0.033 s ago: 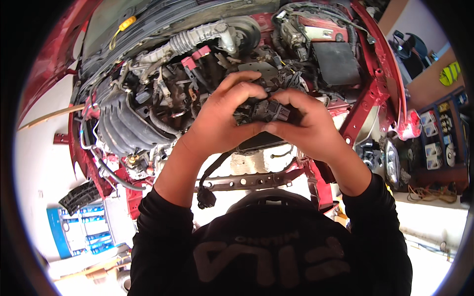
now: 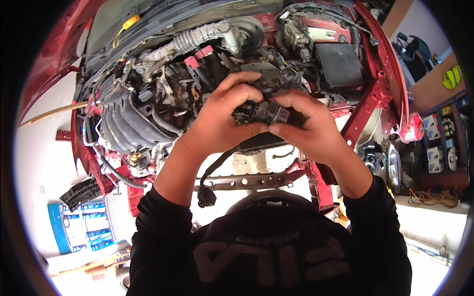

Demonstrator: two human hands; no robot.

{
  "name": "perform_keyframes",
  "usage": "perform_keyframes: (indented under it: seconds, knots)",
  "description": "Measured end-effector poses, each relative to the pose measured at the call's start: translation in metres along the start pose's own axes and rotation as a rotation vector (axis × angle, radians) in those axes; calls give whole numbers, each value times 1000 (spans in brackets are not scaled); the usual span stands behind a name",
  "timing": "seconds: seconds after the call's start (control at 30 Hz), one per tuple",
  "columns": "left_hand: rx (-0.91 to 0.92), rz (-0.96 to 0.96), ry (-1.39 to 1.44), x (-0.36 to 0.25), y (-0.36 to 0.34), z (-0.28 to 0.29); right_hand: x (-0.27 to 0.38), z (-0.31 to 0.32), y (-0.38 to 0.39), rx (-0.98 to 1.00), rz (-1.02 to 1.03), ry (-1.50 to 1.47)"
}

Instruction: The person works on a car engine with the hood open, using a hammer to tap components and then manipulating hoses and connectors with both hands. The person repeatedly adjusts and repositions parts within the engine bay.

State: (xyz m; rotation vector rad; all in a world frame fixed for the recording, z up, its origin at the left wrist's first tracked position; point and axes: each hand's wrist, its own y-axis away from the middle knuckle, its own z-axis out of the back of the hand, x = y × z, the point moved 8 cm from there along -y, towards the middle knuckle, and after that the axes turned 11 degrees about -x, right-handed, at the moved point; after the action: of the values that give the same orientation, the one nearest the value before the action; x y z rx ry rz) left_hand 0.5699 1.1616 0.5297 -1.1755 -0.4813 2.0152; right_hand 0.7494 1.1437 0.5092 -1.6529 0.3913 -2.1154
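Over the front of an open engine bay, both my hands meet around a dark grey, blocky electrical connector (image 2: 269, 112). My left hand (image 2: 219, 116) grips its left side, thumb along the lower edge and fingers curled over the top. From the other side my right hand (image 2: 311, 123) pinches it, the thumb tip close to the left thumb. Fingers partly cover the connector, so its far side is hidden. Just below the hands a flat black part (image 2: 261, 143) shows. A black cable ending in a loose plug (image 2: 206, 196) hangs down beside my left forearm.
Beyond my hands lie a ribbed silver intake pipe (image 2: 202, 37), a black ribbed manifold cover (image 2: 131, 123) and a square black lid (image 2: 340, 64). A dark crossmember (image 2: 242, 182) runs between me and the engine. Shelving (image 2: 439, 138) stands at right, a blue-edged rack (image 2: 81, 227) at lower left.
The view has shifted very slightly. Both hands keep the same hold on the connector, which appears tilted a little differently.
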Motion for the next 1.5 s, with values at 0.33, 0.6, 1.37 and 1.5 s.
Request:
perform_keyframes:
  seconds: [0.33,0.6,1.37,1.5]
  knots:
    - [25,-20,-130,-8,62,26,41,-49,74,-121,468,255]
    - [174,-150,53,7,65,30,48,-81,95,-223,572,450]
    - [201,-166,-163,14,14,9,22,-13,44,-159,-179,235]
    - [168,-144,-206,19,-4,5,28,7,0,61,-99,249]
